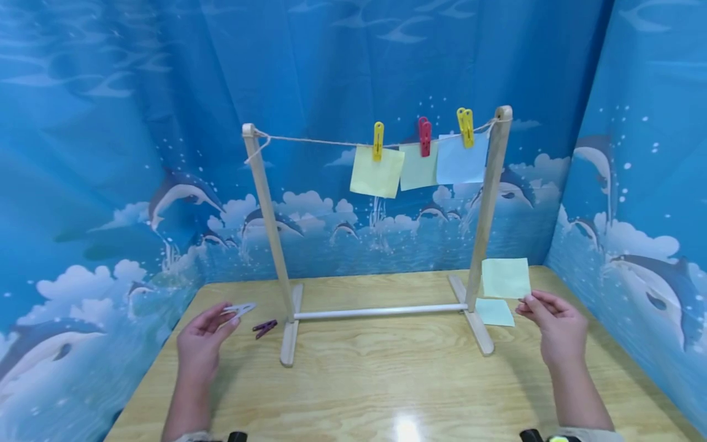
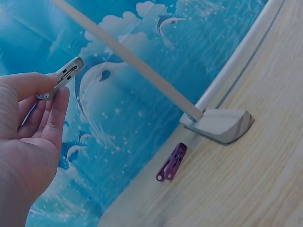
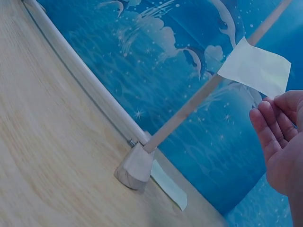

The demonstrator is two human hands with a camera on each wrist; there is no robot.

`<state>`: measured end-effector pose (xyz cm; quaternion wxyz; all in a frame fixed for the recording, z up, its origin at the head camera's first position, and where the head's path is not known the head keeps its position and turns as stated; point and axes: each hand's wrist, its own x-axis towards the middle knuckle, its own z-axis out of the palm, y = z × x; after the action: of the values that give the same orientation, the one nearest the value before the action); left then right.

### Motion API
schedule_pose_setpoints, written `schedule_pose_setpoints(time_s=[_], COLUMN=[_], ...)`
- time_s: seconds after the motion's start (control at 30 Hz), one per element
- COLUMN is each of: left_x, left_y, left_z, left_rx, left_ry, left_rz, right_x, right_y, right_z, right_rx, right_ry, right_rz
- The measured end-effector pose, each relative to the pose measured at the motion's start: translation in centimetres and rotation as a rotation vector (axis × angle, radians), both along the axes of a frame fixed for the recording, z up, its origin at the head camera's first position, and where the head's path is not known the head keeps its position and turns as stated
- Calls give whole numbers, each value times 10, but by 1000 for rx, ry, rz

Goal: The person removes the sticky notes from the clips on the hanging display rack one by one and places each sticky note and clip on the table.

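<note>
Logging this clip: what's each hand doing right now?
Left hand: pinching a pale clothespin.
Right hand: pinching a pale green paper square by its corner.

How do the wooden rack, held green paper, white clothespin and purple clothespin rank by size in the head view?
Wooden rack
Held green paper
White clothespin, purple clothespin: too alike to rank

Blue curtain [image 1: 331,73] (with dolphins [image 1: 654,288] and clouds [image 1: 649,244]) behind a wood-grain table [image 1: 359,380]
</note>
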<state>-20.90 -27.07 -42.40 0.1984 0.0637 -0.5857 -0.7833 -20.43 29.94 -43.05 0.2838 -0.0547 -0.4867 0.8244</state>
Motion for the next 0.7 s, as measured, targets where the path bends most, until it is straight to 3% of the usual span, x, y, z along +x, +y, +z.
schedule_pose_setpoints(time_s=[0.13, 0.43, 0.53, 0.7], left_x=[1, 2, 2, 1], left_y=[-4, -9, -11, -14], left_z=[-4, -17, -20, -25], left_rx=[35, 10, 0, -105], left_ry=[-34, -72, -125, -222], left_rz=[-5, 13, 31, 66], right_x=[2, 5, 6, 7], right_y=[7, 20, 25, 32], right_z=[-4, -19, -24, -32], right_rx=[-24, -63, -62, -60], right_ry=[-39, -49, -58, -71], right_rz=[-10, -19, -15, -14])
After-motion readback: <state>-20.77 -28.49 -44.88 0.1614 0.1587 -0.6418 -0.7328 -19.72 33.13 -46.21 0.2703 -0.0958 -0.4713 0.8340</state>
